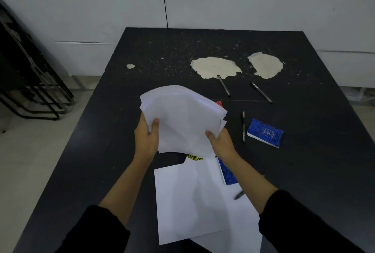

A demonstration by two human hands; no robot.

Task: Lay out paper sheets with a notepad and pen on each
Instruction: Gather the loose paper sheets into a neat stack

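Over desk [113, 131]: both hands hold stack [180, 118] aloft
left hand [146, 138]: fingers grip stack's left edge
right hand [221, 144]: fingers grip its right edge
sheets [194, 202]: flat, near edge
notepad [265, 133]: right, pen [243, 127] beside

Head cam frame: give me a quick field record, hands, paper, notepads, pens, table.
left hand: left hand grips paper stack at its near left edge
right hand: right hand grips the stack's near right edge
stack: held above the table, bowed
laid sheets: loose sheets lie flat near the person
notepads: blue notepad on bare table at right; second blue notepad partly under right forearm; yellow one and red one mostly hidden
pens: three pens on bare table; one on the sheets
table damage: peeled patches
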